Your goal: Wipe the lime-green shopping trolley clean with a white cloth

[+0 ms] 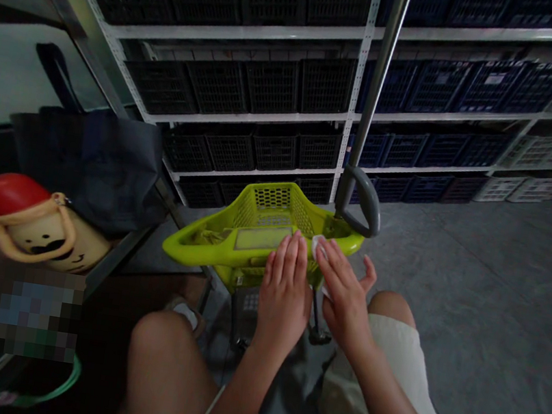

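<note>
My left hand [285, 290] lies flat with its fingers together on the near rim of a lime-green plastic basket [232, 225], beside a pale label strip [262, 237]. My right hand [344, 288] is just to its right, its fingertips pressing a small white cloth or wipe [319, 244] against the basket's rim. The basket sits on a small wheeled frame with a grey handle [367, 203] on a metal pole. My bare knees show below.
Metal shelves of black and blue crates [325, 83] fill the wall ahead. To the left hang a dark bag [90, 162] and a cream bottle with a red cap [39, 227]. The grey concrete floor [501, 296] stretches to the right.
</note>
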`<action>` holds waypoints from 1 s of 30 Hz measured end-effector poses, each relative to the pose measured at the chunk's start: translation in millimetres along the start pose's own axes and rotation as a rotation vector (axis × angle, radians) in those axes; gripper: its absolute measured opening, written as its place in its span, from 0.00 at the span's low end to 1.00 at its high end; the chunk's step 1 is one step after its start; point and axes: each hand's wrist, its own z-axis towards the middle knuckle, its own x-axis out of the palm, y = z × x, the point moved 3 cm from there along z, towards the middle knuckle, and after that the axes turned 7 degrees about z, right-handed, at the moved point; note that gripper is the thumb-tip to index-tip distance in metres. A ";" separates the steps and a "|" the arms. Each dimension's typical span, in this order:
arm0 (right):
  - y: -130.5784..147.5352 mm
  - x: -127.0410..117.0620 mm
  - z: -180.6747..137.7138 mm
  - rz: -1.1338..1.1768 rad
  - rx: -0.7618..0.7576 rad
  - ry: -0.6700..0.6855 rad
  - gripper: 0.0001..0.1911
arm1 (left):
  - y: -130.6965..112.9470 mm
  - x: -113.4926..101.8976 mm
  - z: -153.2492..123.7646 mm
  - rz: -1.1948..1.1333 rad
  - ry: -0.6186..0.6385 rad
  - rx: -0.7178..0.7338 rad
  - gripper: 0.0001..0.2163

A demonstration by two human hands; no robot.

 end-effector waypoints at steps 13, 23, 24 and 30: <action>12.5 11.3 0.0 0.034 -0.060 0.028 0.46 | 0.9 2.3 -2.0 -0.001 -0.002 -0.017 0.30; 2.0 4.3 -0.7 -0.045 0.130 -0.119 0.44 | -1.4 0.6 -0.8 -0.014 0.016 -0.028 0.31; 10.0 7.6 0.8 -0.017 0.084 -0.078 0.44 | -1.4 1.4 -1.2 -0.006 0.017 -0.033 0.30; 6.3 2.2 0.1 0.037 0.049 -0.035 0.42 | 3.0 -0.9 -1.4 -0.002 0.039 -0.014 0.31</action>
